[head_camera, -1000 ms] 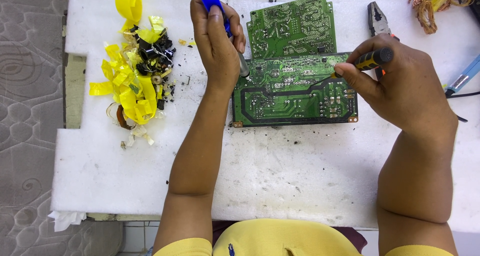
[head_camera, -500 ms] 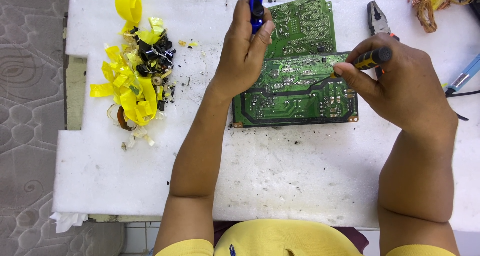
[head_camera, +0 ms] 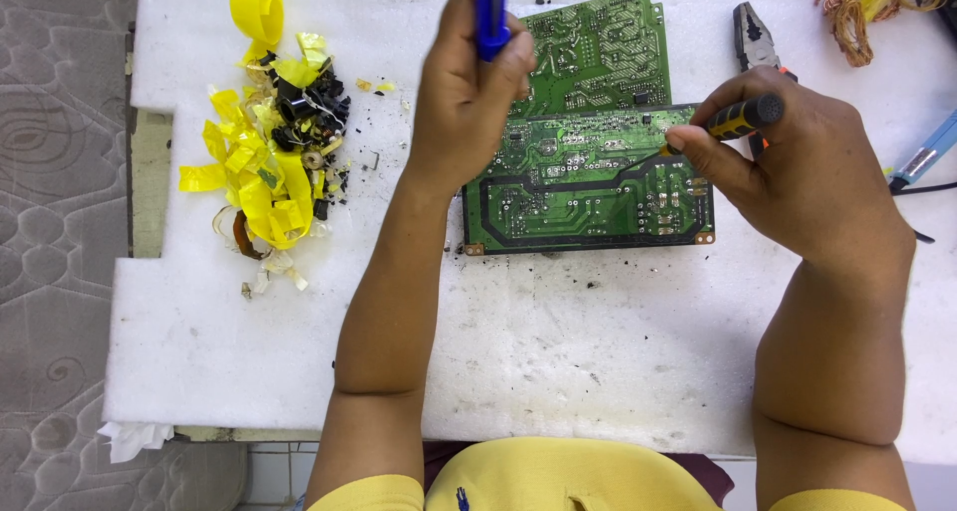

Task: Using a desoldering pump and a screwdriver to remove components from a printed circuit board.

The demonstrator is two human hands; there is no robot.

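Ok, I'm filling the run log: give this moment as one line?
left hand: holds blue tool raised | right hand: holds yellow-black tool, tip on green circuit board | pliers beside

No packages, labels, signs or screens seem visible anywhere here.

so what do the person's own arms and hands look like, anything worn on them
Both forearms are bare from elbow to wrist, and short yellow sleeves show at the bottom edge of the head view. The left hand and the right hand are bare too: no gloves. No watch, ring or bracelet shows on the parts in view. No markings, straps or cables on either arm.
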